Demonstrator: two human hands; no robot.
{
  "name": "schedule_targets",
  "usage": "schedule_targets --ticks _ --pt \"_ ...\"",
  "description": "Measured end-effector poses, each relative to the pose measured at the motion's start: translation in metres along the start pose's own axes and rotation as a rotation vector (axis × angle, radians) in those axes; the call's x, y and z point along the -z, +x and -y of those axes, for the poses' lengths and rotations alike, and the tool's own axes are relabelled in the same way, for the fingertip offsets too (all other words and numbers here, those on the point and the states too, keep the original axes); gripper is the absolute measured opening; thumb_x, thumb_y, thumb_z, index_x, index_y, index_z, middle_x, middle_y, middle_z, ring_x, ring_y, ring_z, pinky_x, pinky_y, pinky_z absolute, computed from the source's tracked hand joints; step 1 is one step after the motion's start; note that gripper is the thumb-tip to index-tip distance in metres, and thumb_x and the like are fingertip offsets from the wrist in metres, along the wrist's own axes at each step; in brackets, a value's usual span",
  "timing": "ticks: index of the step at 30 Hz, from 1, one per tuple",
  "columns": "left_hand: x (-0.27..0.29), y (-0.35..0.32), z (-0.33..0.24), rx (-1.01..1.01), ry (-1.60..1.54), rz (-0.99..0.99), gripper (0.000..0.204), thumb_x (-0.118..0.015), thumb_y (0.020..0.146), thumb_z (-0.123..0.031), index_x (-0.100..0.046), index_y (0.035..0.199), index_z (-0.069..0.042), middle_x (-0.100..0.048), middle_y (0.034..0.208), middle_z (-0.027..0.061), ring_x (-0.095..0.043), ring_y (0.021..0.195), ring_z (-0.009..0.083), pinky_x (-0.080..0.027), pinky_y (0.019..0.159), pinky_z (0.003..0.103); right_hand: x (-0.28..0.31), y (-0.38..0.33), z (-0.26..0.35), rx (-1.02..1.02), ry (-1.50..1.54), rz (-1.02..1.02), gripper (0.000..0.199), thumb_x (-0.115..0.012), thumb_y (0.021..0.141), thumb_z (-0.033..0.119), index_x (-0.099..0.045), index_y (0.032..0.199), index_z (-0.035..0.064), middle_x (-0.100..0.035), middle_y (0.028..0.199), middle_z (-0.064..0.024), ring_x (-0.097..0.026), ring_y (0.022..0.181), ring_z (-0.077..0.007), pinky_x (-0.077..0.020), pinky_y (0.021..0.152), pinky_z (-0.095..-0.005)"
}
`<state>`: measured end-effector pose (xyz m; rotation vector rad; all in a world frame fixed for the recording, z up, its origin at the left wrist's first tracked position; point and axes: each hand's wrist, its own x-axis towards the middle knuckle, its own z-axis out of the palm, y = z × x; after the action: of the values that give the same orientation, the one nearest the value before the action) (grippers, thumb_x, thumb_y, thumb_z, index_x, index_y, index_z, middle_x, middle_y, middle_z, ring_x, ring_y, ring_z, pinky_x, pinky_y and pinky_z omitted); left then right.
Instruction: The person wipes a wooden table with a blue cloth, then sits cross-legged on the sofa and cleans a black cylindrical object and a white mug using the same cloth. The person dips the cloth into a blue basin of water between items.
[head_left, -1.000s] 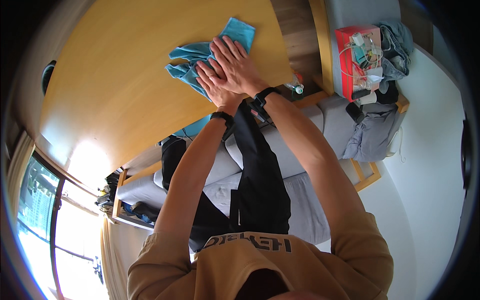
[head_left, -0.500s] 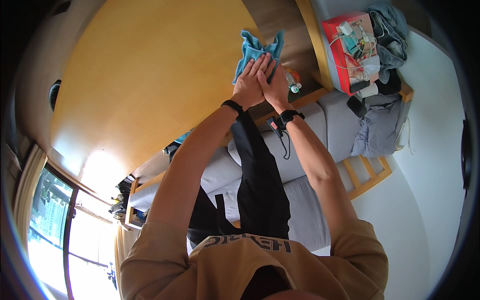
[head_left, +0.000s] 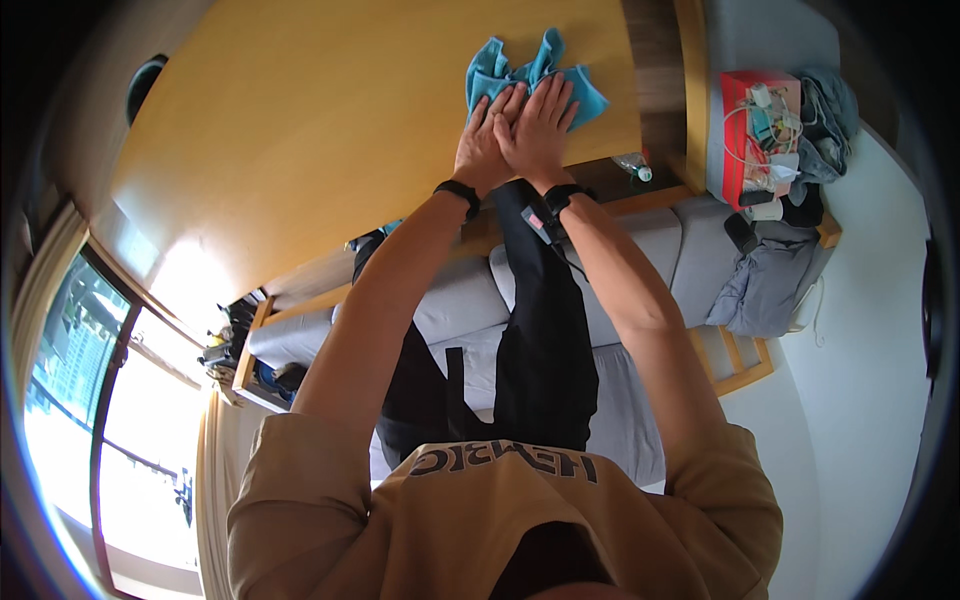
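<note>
A crumpled blue cloth lies on the yellow wooden table, close to its right end. My left hand rests on the cloth's near edge with its fingers stretched forward. Beside it, my right hand lies flat on the cloth, its fingers extended and its thumb side overlapping my left hand. Folds of cloth stand up beyond the fingertips, and a corner spreads out to the right. Both wrists wear black bands; a small dark device with a cable hangs by the right one.
Behind the table's near edge stands a grey cushioned sofa with a wooden frame. On its right end are a red box of cables and small items, and grey clothing. A clear bottle shows below the table edge.
Both hands and the cloth have moved inward from the table's right edge, toward the left over the tabletop. The cloth now spreads wider to the right of my hands. The view has shifted.
</note>
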<state>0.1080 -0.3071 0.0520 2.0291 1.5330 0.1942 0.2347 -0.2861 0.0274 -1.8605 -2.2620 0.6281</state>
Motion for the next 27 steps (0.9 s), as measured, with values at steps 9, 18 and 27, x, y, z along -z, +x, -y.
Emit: schedule_targets --ticks 9,18,27 --pt "0.018 -0.202 0.103 0.196 0.045 0.005 0.077 -0.061 0.1 -0.04 -0.036 0.17 -0.019 -0.027 0.179 0.0038 -0.029 0.163 0.0235 -0.024 0.133 0.05 -0.08 -0.097 0.18 0.094 0.017 0.187 0.108 -0.062 0.096 0.058 -0.02 0.161 -0.0186 -0.013 0.171 -0.0423 -0.009 0.16 -0.0623 -0.0079 0.124 -0.0772" --pt "0.042 -0.359 0.219 0.512 0.02 -0.135 0.081 -0.061 0.101 -0.04 -0.029 0.172 -0.02 -0.023 0.18 0.0047 -0.025 0.164 0.0259 -0.023 0.133 0.051 -0.166 -0.128 0.357 0.401 -0.014 0.353 0.11 -0.059 0.098 0.06 -0.017 0.164 -0.0159 -0.009 0.174 -0.0396 -0.004 0.163 -0.0583 -0.0052 0.126 -0.0749" --pt "0.058 -0.501 0.325 0.851 -0.127 -0.356 0.088 -0.06 0.101 -0.047 -0.023 0.174 -0.015 -0.017 0.182 0.0117 -0.018 0.167 0.0304 -0.017 0.133 0.054 -0.249 -0.155 0.539 0.746 -0.058 0.639 0.119 -0.069 0.092 0.061 -0.012 0.168 -0.0111 -0.003 0.177 -0.0348 0.004 0.165 -0.0538 0.0015 0.128 -0.0718"
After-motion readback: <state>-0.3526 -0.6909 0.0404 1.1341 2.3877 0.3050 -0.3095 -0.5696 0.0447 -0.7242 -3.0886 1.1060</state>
